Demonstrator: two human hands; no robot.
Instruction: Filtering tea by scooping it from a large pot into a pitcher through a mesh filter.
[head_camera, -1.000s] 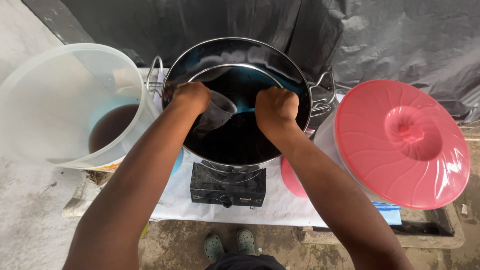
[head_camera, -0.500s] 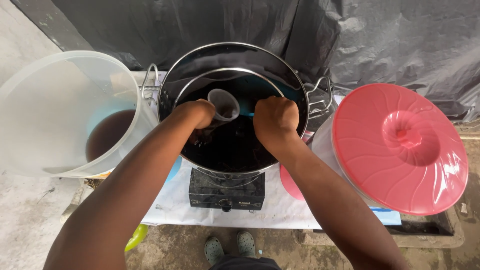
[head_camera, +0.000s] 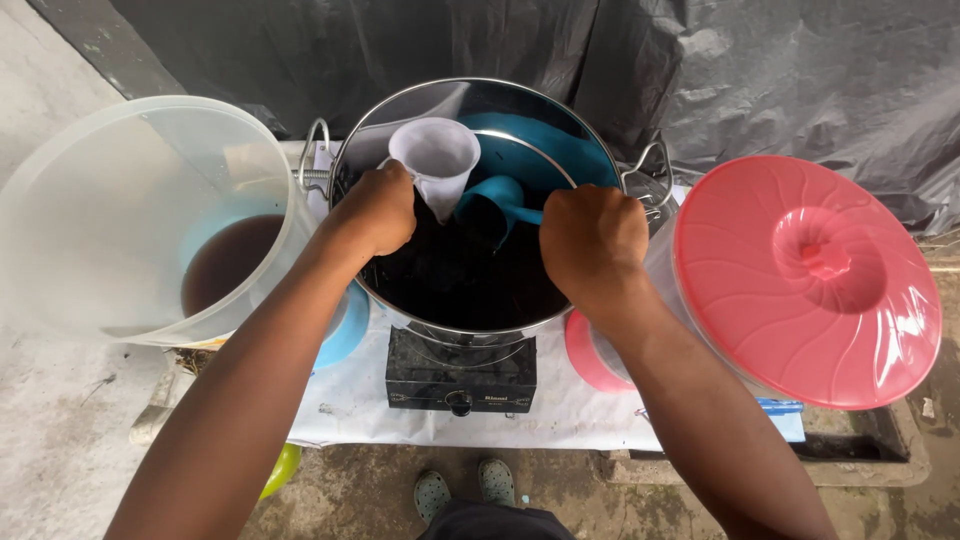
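2 bare, sleeveless arms; grey-green clogs (head_camera: 463, 492); dark garment (head_camera: 490, 522) below.

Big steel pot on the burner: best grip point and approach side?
Take the steel pot by its two looped side handles, one on the left and one on the right, each just under the rim. Come in from the sides, level, both hands at once. It holds dark liquid, and the left hand and right hand fill the opening, so top access looks poor.

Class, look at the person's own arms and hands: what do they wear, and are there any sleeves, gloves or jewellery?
Nothing is worn: the left hand and right hand are bare, without gloves, rings, watch or bracelets. Both forearms are bare for all their visible length, with no sleeve showing.
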